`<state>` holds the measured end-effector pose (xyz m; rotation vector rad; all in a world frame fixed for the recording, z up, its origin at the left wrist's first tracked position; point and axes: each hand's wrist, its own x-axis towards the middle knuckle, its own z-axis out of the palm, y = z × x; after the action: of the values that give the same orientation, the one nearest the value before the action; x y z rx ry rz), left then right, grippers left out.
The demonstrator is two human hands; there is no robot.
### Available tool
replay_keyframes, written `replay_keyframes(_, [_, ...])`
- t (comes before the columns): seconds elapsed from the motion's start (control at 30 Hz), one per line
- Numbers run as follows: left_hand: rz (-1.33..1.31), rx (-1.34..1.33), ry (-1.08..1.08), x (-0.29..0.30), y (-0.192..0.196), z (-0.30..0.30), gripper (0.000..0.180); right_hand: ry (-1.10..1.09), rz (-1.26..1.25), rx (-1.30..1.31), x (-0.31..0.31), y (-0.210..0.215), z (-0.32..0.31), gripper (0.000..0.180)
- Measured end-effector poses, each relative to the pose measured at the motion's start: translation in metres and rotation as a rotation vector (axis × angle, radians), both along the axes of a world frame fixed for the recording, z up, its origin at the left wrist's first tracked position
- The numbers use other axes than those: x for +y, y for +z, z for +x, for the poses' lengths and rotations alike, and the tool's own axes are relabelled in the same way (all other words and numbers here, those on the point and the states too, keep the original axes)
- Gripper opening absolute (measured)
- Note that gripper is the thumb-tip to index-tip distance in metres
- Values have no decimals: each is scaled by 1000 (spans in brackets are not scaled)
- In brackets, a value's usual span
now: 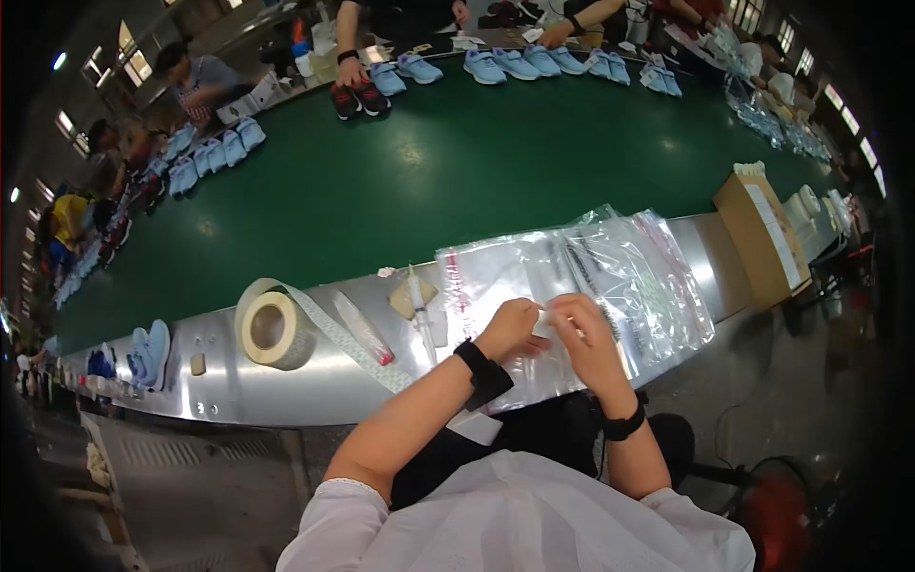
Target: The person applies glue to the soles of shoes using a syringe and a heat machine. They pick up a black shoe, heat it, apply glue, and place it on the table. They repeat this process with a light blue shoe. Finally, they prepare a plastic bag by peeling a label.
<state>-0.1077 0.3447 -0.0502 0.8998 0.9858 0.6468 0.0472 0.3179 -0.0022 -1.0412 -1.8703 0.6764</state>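
Both hands meet above a stack of clear plastic bags (648, 324) on the metal ledge in front of me. My left hand (511, 330) is closed with thumb and forefinger together. Close beside it, my right hand (585, 339) has its fingers bent in a pinch. Between the fingertips is a small whitish piece (543, 326), too small and blurred to name. To the left stands a roll of white labels (269, 330), its printed strip (355, 349) trailing toward my left forearm. Next to the bags lie a slim white pen-like tool (420, 310) and a clear tube with a red end (366, 331).
Beyond the ledge runs a green conveyor belt (381, 200). Light blue shoes (515, 65) line its far edge, where a person's hand touches black shoes (360, 98). A cardboard box (758, 238) stands at right; more blue shoes (151, 355) sit at left.
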Motion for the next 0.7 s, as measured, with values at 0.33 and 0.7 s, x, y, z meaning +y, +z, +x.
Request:
replay_keyframes(0.33, [-151,-466,141,-95,81,-83,47,-79,52,-255,-31,-10,2,26])
replay_keyframes(0.7, [-247,40,642,-219,5,-140,49,-1078,146,-287,-14,-53,195,19])
